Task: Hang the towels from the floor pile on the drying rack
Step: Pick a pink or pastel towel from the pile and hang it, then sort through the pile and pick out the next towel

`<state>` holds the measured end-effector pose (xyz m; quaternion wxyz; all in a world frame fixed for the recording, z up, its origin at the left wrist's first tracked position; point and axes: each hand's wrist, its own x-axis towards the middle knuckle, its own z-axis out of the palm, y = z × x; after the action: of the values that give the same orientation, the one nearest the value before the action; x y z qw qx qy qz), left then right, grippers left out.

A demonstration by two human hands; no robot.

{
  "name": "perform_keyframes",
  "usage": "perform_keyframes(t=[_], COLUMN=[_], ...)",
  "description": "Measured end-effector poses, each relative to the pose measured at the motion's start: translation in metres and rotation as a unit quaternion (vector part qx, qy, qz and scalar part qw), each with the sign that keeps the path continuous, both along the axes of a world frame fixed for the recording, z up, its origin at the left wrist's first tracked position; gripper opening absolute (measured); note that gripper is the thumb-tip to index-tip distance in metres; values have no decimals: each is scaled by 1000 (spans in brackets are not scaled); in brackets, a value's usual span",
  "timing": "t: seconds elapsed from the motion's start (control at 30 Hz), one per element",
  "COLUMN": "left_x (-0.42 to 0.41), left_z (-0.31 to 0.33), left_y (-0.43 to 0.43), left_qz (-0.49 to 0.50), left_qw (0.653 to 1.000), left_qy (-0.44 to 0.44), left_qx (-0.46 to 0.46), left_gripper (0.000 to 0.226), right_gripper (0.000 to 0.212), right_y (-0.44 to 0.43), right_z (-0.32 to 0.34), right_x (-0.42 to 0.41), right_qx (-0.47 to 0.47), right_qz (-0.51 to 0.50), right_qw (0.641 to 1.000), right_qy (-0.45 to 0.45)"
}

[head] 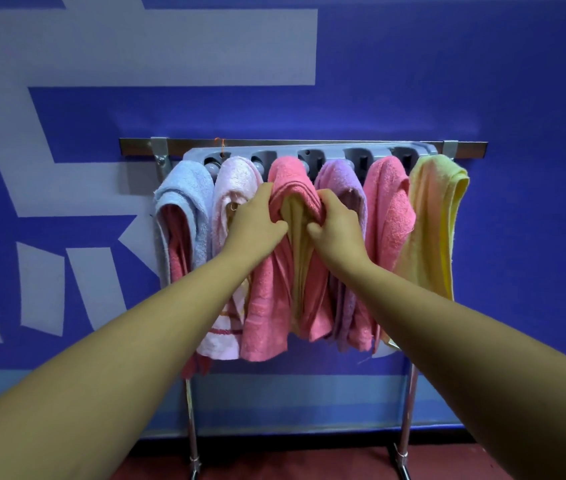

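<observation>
A grey drying rack (312,154) on metal legs stands against the blue wall. Several towels hang on it side by side: light blue (188,188), pale pink (234,181), coral pink (274,289), purple (342,178), another coral pink (388,209) and yellow (437,216). My left hand (255,221) grips the left fold of the middle coral pink towel. My right hand (335,225) grips its right fold. A tan towel (297,244) shows between the folds. No floor pile is in view.
A metal rail (309,144) with brackets runs along the wall behind the rack. Two chrome legs (192,427) reach down to the red floor (274,462). The blue wall carries large pale shapes at the left.
</observation>
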<state>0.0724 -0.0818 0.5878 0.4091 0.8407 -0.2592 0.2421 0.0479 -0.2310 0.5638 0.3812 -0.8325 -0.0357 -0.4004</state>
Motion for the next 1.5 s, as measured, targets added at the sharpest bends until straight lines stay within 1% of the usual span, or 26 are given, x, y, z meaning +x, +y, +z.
perform_keyframes(t=[0.1, 0.2, 0.23, 0.3, 0.33, 0.37, 0.43, 0.47, 0.53, 0.6, 0.67, 0.73, 0.8, 0.87, 1.0, 1.1, 1.17, 1.27, 1.37, 1.5], left_x=[-2, -3, -4, -7, -9, -13, -24, -31, -40, -47, -54, -64, -73, -80, -82, -81, -81, -77, -74, -80], left_z=[-6, -19, -26, -43, -52, -61, -79, -88, -110, -139, -169, -200, -232, -265, -335, -389, -420, -464, -506, -560], left_y=[2, 7, 10, 17, 20, 24, 32, 36, 46, 59, 72, 81, 88, 91, 96, 96, 92, 88, 84, 79], left_qz=[-38, -62, -68, -99, -123, -141, -163, -170, -166, -148, -122, -95, -69, -44, -3, 16, 17, 17, -4, -25], left_qw=[999, 996, 994, 982, 971, 959, 937, 930, 922, 921, 926, 926, 923, 920, 915, 907, 899, 878, 860, 826], left_qy=[18, 59, 84, 159, 206, 247, 307, 326, 351, 360, 344, 320, 309, 312, 338, 368, 386, 430, 451, 493], left_qx=[-7, 13, 21, 16, 7, 4, -1, -10, -11, 23, 98, 176, 220, 231, 221, 207, 205, 209, 237, 272], left_gripper=[55, 51, 54, 71, 79, 82, 81, 76, 56, 37, 26, 24, 28, 28, 22, 20, 20, 21, 15, 32], right_gripper=[37, 52, 53, 52, 51, 50, 46, 42, 35, 31, 34, 40, 45, 46, 41, 51, 53, 53, 50, 42], right_y=[5, 8, 9, 13, 14, 16, 20, 20, 20, 20, 19, 19, 20, 24, 27, 30, 29, 25, 20, 16], right_z=[-9, -21, -25, -34, -40, -47, -62, -70, -93, -124, -156, -189, -221, -254, -321, -365, -395, -440, -480, -531], right_x=[-7, -17, -21, -30, -34, -39, -51, -56, -70, -85, -99, -112, -121, -129, -136, -134, -131, -125, -120, -116], right_qx=[3, 6, 4, 3, 3, 1, -3, -2, 0, -13, -22, -28, -29, -29, -33, -33, -31, -25, -25, -19], right_qz=[10, 20, 22, 25, 28, 32, 20, -1, -50, -68, -68, -73, -81, -83, -71, -64, -58, -41, -29, -19], right_qw=[1000, 998, 997, 994, 991, 988, 984, 983, 977, 965, 950, 936, 921, 904, 880, 858, 843, 825, 804, 778], right_qy=[26, 56, 69, 108, 130, 150, 178, 186, 210, 253, 303, 343, 381, 419, 469, 509, 533, 563, 594, 628])
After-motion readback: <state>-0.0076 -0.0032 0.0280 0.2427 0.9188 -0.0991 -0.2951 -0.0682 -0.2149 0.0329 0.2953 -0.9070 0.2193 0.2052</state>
